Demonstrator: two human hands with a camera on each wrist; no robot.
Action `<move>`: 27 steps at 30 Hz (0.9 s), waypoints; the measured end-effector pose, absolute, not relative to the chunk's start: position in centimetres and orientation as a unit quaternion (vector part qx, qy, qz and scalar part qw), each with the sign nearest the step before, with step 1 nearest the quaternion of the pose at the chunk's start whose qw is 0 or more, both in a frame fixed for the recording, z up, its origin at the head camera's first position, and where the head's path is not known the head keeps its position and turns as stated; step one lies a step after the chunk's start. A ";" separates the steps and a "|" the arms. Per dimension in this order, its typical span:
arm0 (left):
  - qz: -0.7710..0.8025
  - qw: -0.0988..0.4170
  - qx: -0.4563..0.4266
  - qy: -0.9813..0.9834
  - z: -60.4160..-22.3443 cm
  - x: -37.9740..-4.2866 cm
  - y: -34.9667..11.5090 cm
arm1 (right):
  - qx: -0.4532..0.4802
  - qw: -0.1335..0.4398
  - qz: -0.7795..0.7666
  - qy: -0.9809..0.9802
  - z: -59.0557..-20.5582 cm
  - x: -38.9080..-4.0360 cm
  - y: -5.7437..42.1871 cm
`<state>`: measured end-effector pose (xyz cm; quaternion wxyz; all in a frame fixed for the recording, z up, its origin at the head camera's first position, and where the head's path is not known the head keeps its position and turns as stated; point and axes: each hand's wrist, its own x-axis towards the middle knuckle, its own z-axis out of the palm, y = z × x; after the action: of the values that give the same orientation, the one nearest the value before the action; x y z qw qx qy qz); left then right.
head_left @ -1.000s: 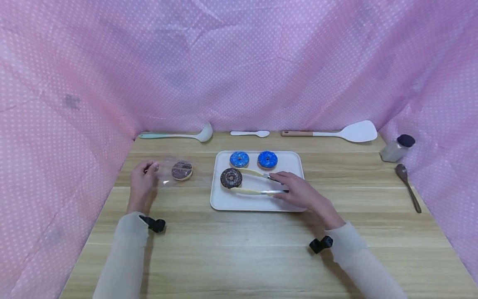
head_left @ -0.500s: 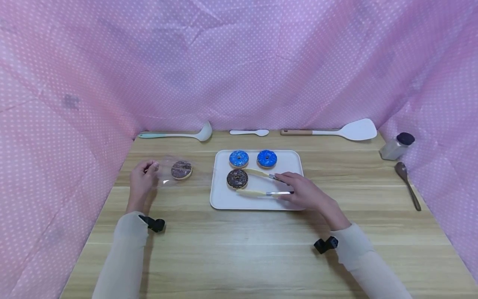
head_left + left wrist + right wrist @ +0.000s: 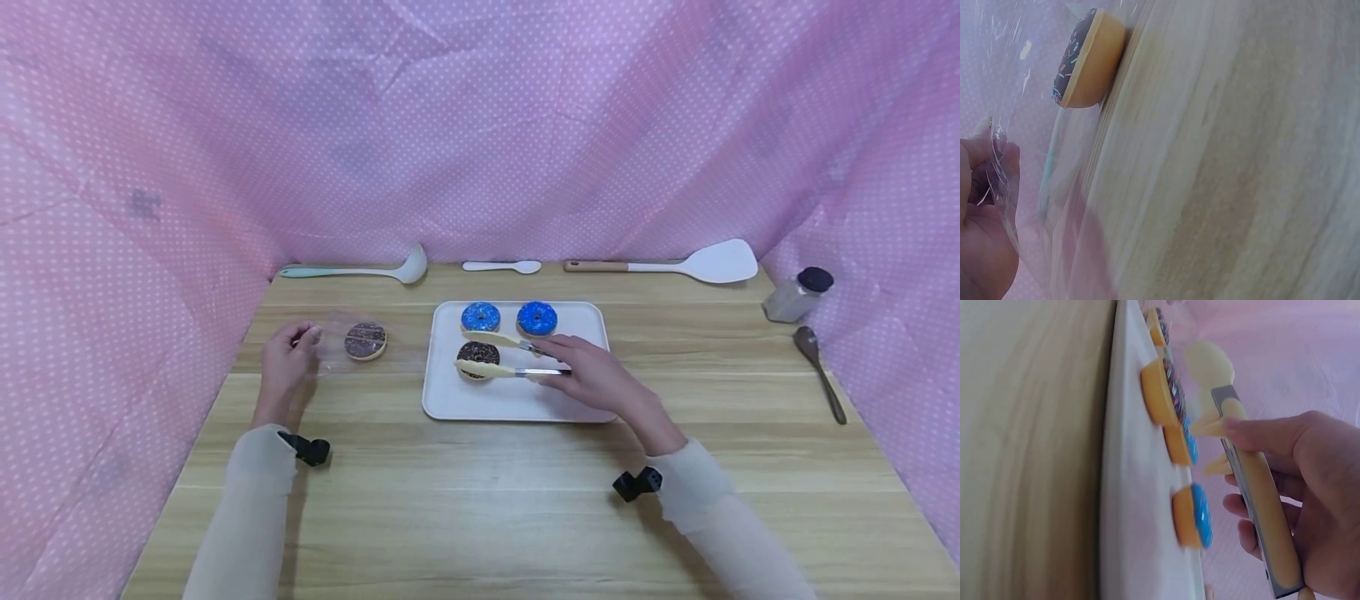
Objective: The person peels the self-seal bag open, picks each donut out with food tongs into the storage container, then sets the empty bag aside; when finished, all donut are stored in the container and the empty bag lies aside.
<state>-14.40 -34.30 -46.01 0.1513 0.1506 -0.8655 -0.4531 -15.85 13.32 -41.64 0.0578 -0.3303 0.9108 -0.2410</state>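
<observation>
My left hand (image 3: 285, 358) pinches the edge of a clear plastic bag (image 3: 335, 348) at the left of the table. Inside the bag lies a chocolate donut (image 3: 366, 342), whose sprinkles show in the left wrist view. With my right hand (image 3: 592, 375) I hold tongs (image 3: 502, 370) that have cream tips and metal arms. The tips hover over a chocolate sprinkled donut (image 3: 480, 352) on the white tray (image 3: 450, 404); in the right wrist view the tongs (image 3: 1260, 500) stand apart from it. Behind it sit two blue donuts, a speckled one (image 3: 481, 317) and a darker one (image 3: 537, 318).
Along the back edge lie a ladle (image 3: 360, 272), a small white spoon (image 3: 502, 267) and a white spatula (image 3: 712, 262). At the right are a black-capped jar (image 3: 795, 296) and a dark spoon (image 3: 819, 375). Pink dotted cloth (image 3: 480, 125) encloses the table.
The tongs and chocolate donut shifted right on the tray. The tongs then came off the donut and rose above it, leaving it on the tray. My left hand stayed put.
</observation>
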 end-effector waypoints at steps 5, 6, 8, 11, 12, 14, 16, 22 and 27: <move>-0.454 0.151 0.148 -0.866 -46.0 -14.4 -34.2 | -0.351 0.016 -0.208 0.913 -41.3 -16.2 11.1; -0.453 0.152 0.148 -0.866 -46.0 -14.4 -34.2 | -0.351 0.012 -0.201 0.915 -41.3 -16.2 10.8; -0.453 0.154 0.147 -0.866 -46.1 -14.4 -34.1 | -0.350 0.007 -0.188 0.917 -41.2 -16.3 10.0; -0.456 0.154 0.142 -0.865 -46.0 -14.4 -34.1 | -0.353 0.003 -0.174 0.919 -41.0 -16.4 9.1; -0.457 0.153 0.141 -0.865 -46.0 -14.4 -34.1 | -0.355 0.001 -0.170 0.919 -41.0 -16.4 8.8; -0.458 0.151 0.141 -0.865 -45.9 -14.4 -34.1 | -0.361 -0.006 -0.164 0.918 -40.9 -16.5 8.3; -0.458 0.148 0.141 -0.865 -45.8 -14.4 -34.1 | -0.366 -0.012 -0.158 0.917 -40.8 -16.5 7.8; -0.452 0.142 0.147 -0.868 -45.7 -14.3 -34.1 | -0.373 -0.018 -0.137 0.917 -40.5 -16.6 6.0; -0.446 0.146 0.136 -0.873 -45.7 -14.3 -34.2 | -0.369 0.005 -0.127 0.921 -39.9 -16.8 4.2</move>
<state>-14.26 -34.25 -45.70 0.1461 0.1355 -0.8726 -0.4459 -16.82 4.24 -39.93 0.0046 -0.3689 0.9208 -0.1267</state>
